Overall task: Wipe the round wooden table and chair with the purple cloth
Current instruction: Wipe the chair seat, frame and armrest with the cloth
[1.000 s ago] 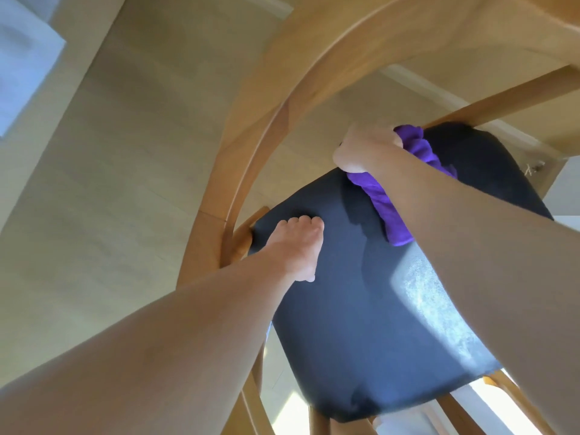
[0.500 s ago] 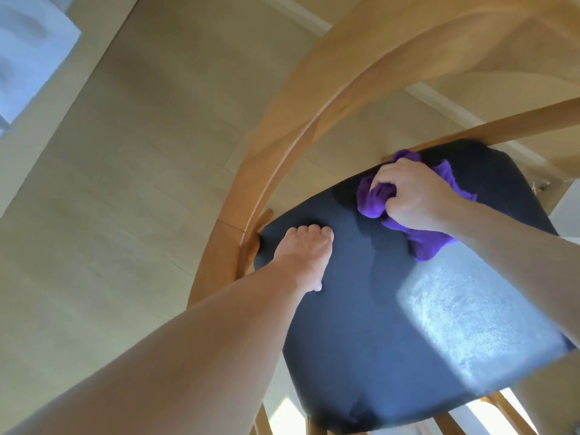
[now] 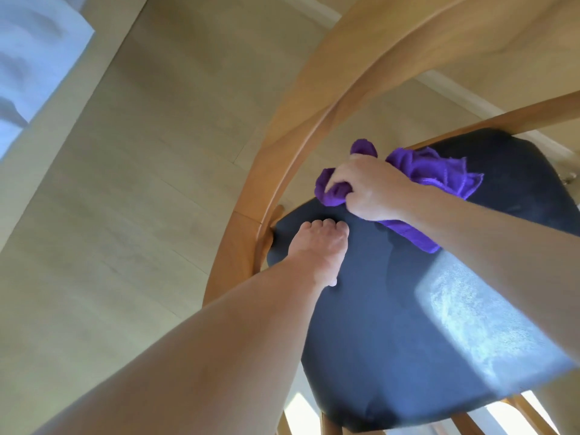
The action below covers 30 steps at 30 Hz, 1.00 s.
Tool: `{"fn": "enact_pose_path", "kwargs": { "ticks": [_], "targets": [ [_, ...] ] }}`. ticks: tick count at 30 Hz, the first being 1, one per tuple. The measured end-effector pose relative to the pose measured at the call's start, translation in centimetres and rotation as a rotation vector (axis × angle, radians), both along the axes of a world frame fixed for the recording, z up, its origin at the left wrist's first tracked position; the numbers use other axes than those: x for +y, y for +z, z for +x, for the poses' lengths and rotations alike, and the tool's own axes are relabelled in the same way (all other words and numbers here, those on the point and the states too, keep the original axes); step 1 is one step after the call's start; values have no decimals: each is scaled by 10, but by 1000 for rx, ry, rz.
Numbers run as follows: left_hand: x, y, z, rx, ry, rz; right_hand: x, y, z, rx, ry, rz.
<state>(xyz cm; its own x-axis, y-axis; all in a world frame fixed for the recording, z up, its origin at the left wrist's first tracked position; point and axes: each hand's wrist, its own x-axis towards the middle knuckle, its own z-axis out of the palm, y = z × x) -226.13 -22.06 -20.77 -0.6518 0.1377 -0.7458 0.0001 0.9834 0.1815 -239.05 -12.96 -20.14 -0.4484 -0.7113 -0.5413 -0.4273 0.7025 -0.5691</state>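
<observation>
Seen from the head camera, looking down: the right hand (image 3: pixel 375 191) gripped a bunched purple cloth (image 3: pixel 420 177), fingers curled round its folds, holding it against the far part of a dark chair seat (image 3: pixel 392 324). Loose cloth spilled out beyond the knuckles and under the wrist. Just beside and nearer than that hand, the left hand (image 3: pixel 320 246) rested palm-down on the seat's edge, fingers straight and close together, holding nothing. A curved wooden chair back (image 3: pixel 301 146) arched past both hands on the left. A patch of sunlight lay on the seat under the right forearm. Pale floor (image 3: pixel 141 183) spread to the left.
</observation>
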Motion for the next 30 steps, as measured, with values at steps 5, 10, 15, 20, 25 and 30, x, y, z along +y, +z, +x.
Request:
{"fn": "enact_pose_path", "kwargs": {
  "ticks": [5,10,15,20,25,30],
  "targets": [
    [1,-2,2,26,8,-21,65,18,1,111,94,-23],
    [8,-4,3,54,-8,-50,48,13,-6,212,-475,2],
    [6,-5,3,58,-18,-57,-30,-1,-4,-117,-399,-65],
    [2,-6,4,60,-56,-59,-16,-2,15,-14,153,30],
    [0,-3,1,37,-56,-48,51,9,27,217,258,-46],
    [-1,-2,2,41,-44,-29,100,8,76,453,74,12]
  ]
}}
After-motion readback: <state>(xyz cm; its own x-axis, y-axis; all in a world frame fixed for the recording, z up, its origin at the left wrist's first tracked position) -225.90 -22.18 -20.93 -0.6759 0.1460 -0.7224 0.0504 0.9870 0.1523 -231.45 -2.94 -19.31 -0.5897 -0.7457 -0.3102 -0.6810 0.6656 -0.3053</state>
